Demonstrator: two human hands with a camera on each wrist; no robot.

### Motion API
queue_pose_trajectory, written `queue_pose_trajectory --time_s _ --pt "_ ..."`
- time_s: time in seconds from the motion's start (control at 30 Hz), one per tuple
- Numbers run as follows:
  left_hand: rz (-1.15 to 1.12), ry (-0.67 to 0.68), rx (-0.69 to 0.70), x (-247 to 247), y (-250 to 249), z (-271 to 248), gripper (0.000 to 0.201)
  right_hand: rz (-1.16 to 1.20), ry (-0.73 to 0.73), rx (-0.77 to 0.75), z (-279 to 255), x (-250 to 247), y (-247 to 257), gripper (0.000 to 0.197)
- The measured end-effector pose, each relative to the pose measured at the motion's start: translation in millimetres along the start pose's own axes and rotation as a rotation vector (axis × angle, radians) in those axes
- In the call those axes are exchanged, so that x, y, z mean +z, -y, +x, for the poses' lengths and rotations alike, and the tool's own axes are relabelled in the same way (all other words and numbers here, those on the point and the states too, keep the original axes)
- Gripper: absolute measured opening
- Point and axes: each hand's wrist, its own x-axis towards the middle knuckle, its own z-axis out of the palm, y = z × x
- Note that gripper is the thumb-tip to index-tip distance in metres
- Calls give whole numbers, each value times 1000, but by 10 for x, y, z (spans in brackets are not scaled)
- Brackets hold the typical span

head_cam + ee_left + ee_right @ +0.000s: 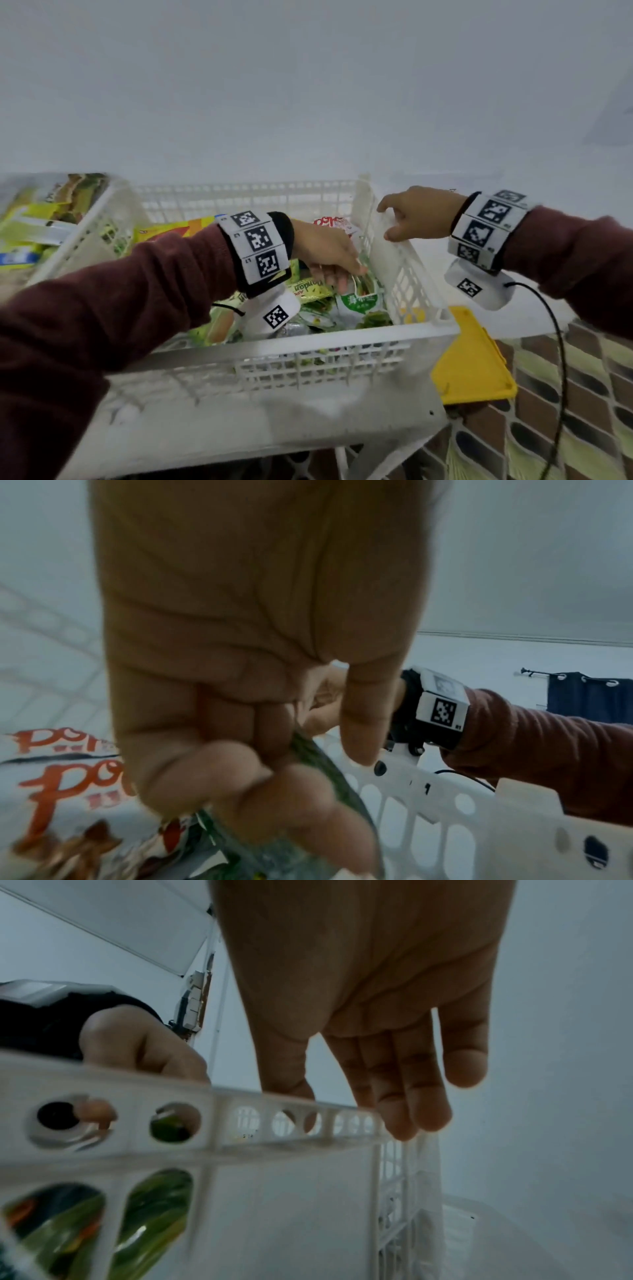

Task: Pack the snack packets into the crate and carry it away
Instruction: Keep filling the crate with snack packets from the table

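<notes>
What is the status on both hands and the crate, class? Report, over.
Left hand inside crate, pinching a green packet. Right hand open at right rim. Crate on the table, nothing blocking.

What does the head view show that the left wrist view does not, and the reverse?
Only the head view shows the yellow board beside the crate and a second basket of packets at the left. Only the left wrist view shows the left hand's fingers pinching a green packet, and a dark curtain. Both show the white crate, the red-lettered packet and the right hand at the crate's rim.
</notes>
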Motion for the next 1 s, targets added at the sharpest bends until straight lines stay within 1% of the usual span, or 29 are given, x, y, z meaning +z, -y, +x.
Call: queue_pose_trajectory --time_s 0.1,0.17,0.2,0.23,0.27,0.33,0.4,0.43,0.57,0.6,0.63,0.7,0.73,0.8,0.87,0.9,0.97,1.0 --pt "124 178 -75 13 -40 -1 18 -9 -17 -26 2 11 -18 53" --pt "230 276 -95 86 -89 -14 14 -3 -19 -37 4 8 -28 54" --pt "267 299 -89 129 -107 -8 24 -3 -22 -43 9 7 -35 54" --pt "292 313 -88 173 -125 -9 36 -6 -25 -49 12 6 -38 54" --pt "315 311 -83 208 -135 2 42 -9 -26 -56 14 3 -40 54" --pt "330 263 -44 234 -141 32 43 -16 -27 -68 17 -4 -40 54" --pt "290 227 -19 226 -128 60 42 -23 -26 -76 19 -3 -45 55" --pt "276 239 -24 231 -123 70 41 -21 -25 -75 20 2 -45 55" --pt "222 399 -65 331 -161 91 40 -20 -23 -74 40 12 -54 55" --pt "194 397 -59 318 -176 88 39 -22 -26 -72 44 13 -56 55" --pt "159 359 -51 280 -199 77 38 -23 -30 -68 46 16 -57 55" --pt "131 201 -16 162 -236 42 38 -21 -32 -61 45 20 -57 55" --pt "179 124 11 113 -242 30 40 -22 -32 -60 44 21 -57 56" --pt "405 61 2 63 -228 52 53 -34 -32 -62 46 24 -55 56" --pt "697 74 -73 83 -209 115 68 -43 -32 -65 50 23 -51 56" --pt "795 98 -94 113 -199 161 73 -46 -30 -64 51 19 -50 56" --pt "886 151 -89 201 -207 240 80 -57 -21 -61 57 16 -46 57" --pt "921 152 -81 256 -204 285 83 -62 -17 -62 60 13 -44 57"
